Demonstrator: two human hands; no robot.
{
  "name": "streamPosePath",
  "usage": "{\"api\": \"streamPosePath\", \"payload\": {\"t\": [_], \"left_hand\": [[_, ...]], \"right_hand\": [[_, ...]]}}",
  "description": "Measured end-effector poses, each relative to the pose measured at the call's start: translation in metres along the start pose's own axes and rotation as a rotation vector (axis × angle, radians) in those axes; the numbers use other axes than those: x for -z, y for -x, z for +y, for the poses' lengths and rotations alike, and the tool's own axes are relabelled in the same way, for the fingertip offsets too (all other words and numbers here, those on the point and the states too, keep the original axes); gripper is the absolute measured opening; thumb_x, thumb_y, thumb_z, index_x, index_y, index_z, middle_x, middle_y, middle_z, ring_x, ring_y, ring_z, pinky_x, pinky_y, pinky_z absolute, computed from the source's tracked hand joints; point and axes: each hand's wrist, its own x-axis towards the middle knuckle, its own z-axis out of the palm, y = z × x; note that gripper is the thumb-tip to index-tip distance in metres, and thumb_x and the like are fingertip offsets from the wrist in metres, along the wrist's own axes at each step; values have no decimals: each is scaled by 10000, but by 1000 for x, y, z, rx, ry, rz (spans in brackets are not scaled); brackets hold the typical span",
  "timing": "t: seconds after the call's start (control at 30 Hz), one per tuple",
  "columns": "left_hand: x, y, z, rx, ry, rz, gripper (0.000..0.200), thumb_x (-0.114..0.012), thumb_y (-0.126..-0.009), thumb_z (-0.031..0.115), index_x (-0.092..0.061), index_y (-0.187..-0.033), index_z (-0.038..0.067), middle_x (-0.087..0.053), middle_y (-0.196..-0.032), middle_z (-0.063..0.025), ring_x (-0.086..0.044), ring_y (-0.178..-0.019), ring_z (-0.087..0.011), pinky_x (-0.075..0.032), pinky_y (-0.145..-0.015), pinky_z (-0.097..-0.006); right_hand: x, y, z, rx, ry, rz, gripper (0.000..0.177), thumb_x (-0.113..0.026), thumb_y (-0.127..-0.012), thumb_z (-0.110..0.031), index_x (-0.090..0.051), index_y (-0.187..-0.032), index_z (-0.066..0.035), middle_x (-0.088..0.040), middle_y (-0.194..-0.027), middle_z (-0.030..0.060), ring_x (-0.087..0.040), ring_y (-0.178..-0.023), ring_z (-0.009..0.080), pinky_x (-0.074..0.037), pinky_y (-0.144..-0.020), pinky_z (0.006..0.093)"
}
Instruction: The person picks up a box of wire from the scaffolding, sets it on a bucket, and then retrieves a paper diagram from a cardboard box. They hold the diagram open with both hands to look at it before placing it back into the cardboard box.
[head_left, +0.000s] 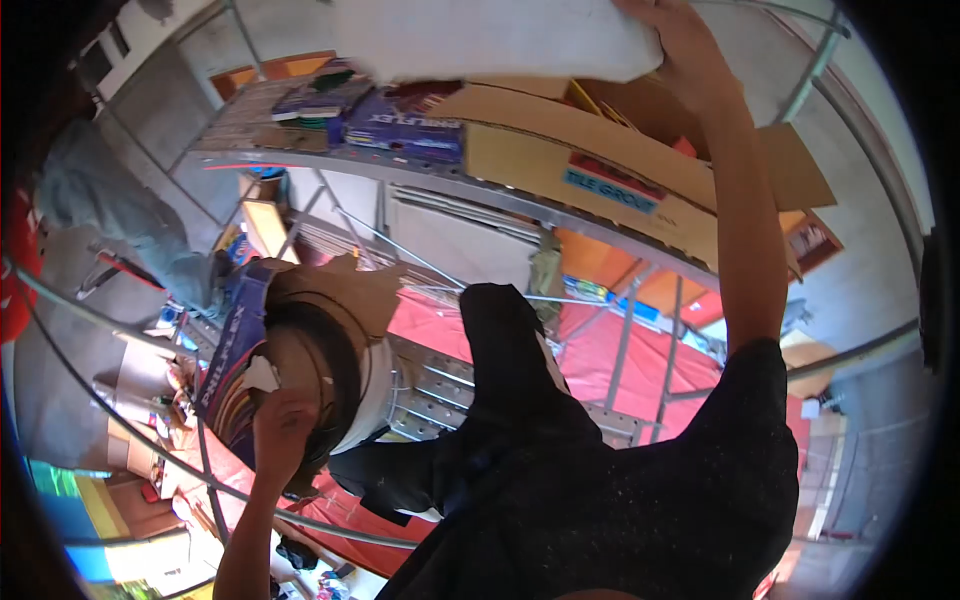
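Note:
My right hand is raised at the top of the view, its fingers wrapped round the right end of a pale, flat white piece that runs off the top edge. Low on the left, my left hand pinches a small whitish scrap beside a coil of wires. Around the coil stands a torn cardboard box marked PHILFLEX, with a black ring and brown cardboard in it.
A raised plank carries a tile grout carton and a purple box. Metal scaffold bars surround me. At the left another person's grey-trousered leg shows. Red sheeting lies below the perforated platform.

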Motion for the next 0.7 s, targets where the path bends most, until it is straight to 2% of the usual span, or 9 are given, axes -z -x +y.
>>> {"api": "streamPosePath", "payload": {"t": [0.03,0.13,0.23,0.33,0.43,0.5,0.57,0.67,0.7], "left_hand": [[-1,1,4,6,-6,16,170,-621,-767,-3,-553,-922,2,-607,-827,-66,-606,-771,-124,-490,-677,-231],[-2,0,14,51,-36,26,173,-618,-776,3,-539,-931,5,-597,-808,-67,-598,-749,-123,-483,-664,-227],[1,2,16,71,-6,48,194,-611,-778,0,-520,-950,5,-592,-803,-60,-590,-741,-116,-478,-655,-227],[-2,2,16,68,29,91,174,-599,-782,-8,-520,-938,2,-591,-810,-55,-587,-744,-115,-474,-650,-225],[-3,3,15,2,13,78,160,-588,-784,-15,-524,-929,5,-588,-815,-46,-585,-753,-113,-470,-648,-225],[-4,3,13,30,-24,79,161,-597,-779,-11,-528,-923,11,-585,-804,-42,-582,-749,-107,-465,-642,-221],[-6,3,9,33,-28,95,156,-602,-778,-2,-530,-915,12,-584,-798,-41,-580,-735,-104,-461,-628,-220],[-7,3,19,55,-105,105,153,-615,-772,32,-537,-903,15,-583,-779,-40,-582,-704,-110,-446,-588,-222],[-8,4,20,58,-122,115,154,-617,-770,39,-539,-901,15,-585,-777,-41,-583,-699,-113,-443,-581,-223]], "right_hand": [[14,-4,-2,-76,-109,-33,676,-626,-813,-150,-240,-1358,-41,-387,-1306,156,-431,-1163,303,-333,-1002,348],[73,-4,11,-237,81,238,354,-587,-841,-212,-523,-1093,29,-592,-1009,74,-580,-879,165,-461,-756,283],[105,0,17,-271,228,409,315,-607,-809,-238,-566,-1038,-25,-591,-928,73,-572,-803,185,-462,-712,301],[141,4,8,-469,426,475,359,-603,-787,-243,-542,-1068,-28,-571,-939,88,-561,-816,215,-467,-690,330],[166,19,5,-491,576,417,383,-605,-775,-242,-529,-1088,-34,-562,-932,89,-548,-826,213,-469,-649,340],[175,30,4,-395,759,412,381,-604,-777,-243,-533,-1088,-35,-564,-926,92,-548,-830,209,-468,-641,340],[183,36,4,-387,810,425,388,-599,-791,-228,-520,-1111,-24,-566,-954,97,-552,-851,205,-474,-663,339],[192,37,10,-508,677,469,414,-584,-829,-183,-475,-1178,11,-567,-1049,103,-565,-912,201,-492,-743,336],[199,37,16,-483,664,456,391,-570,-839,-170,-480,-1172,14,-570,-1053,104,-570,-915,199,-491,-760,337]]}}
